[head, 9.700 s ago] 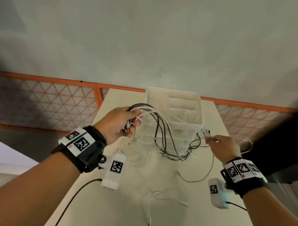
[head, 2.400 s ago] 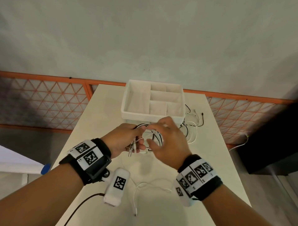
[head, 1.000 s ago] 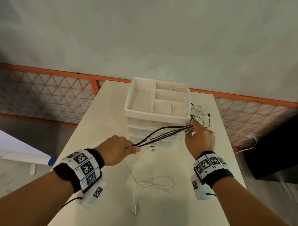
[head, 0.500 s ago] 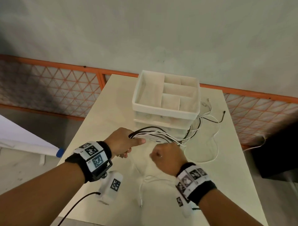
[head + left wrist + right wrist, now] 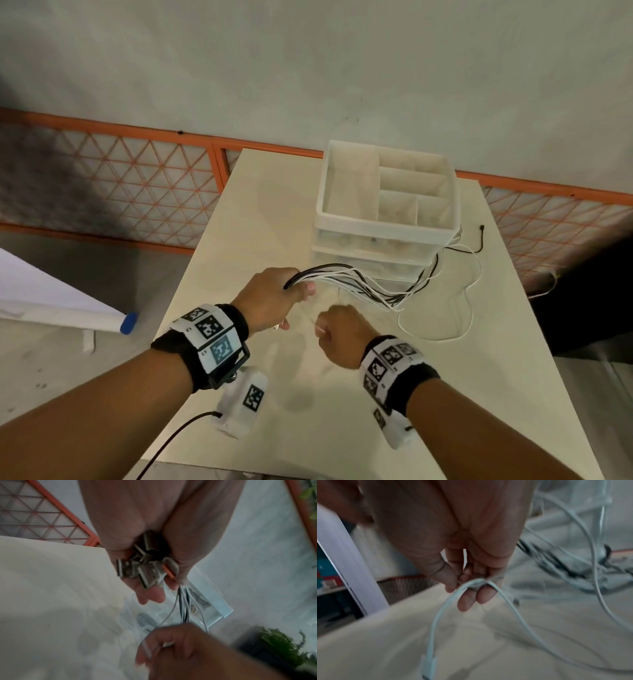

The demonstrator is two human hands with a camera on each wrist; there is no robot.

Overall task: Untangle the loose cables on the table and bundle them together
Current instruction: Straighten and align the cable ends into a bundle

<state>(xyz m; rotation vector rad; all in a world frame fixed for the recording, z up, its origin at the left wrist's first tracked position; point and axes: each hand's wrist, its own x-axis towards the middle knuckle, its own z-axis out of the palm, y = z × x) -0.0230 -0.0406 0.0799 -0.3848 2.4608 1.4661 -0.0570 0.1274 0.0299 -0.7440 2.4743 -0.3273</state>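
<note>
left hand point(image 5: 270, 301) grips gathered usb cables point(image 5: 356, 284) above the table point(image 5: 513, 394); right hand point(image 5: 342, 334) pinches a white cable point(image 5: 436, 622); likely risk: hard pulling retangles trailing ends beside the organizer point(image 5: 383, 219).

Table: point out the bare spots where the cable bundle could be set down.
Bare table lies left of the organizer, up to the far edge, and along the near edge between both wrists. It is crowded right of the organizer and before it, where loose cables trail from the left hand.
</note>
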